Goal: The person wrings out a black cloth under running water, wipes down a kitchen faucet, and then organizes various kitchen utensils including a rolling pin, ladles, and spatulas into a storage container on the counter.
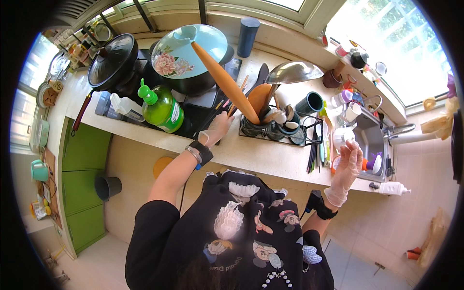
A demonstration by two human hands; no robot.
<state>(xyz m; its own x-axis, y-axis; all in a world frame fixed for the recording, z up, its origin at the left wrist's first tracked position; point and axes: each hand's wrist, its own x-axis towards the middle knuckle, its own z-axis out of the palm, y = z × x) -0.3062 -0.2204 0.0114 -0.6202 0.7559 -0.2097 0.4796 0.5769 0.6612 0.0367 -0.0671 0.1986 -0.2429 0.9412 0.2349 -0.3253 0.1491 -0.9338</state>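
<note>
My left hand (216, 129), in a clear glove, closes around thin wooden chopsticks (243, 82) at the counter edge. Beside it are a green pump bottle (165, 112) and a black stove. To its right stands a wire rack (281, 139) of dark cups with a wooden rolling pin (224, 81), a wooden spatula (259, 96), a metal ladle (294, 72) and spoons. My right hand (347, 168), also gloved, is raised by the sink's near left edge, fingers loosely bent, with nothing visible in it. Near it lie a white pot (342, 137) and more chopsticks (312, 157).
A pot with a blue floral lid (188, 50) and a lidded black pan (113, 61) sit on the stove. A dark tumbler (248, 38) stands behind. The steel sink (373, 145) holds purple-and-white items. A white bottle (393, 188) lies at the right edge.
</note>
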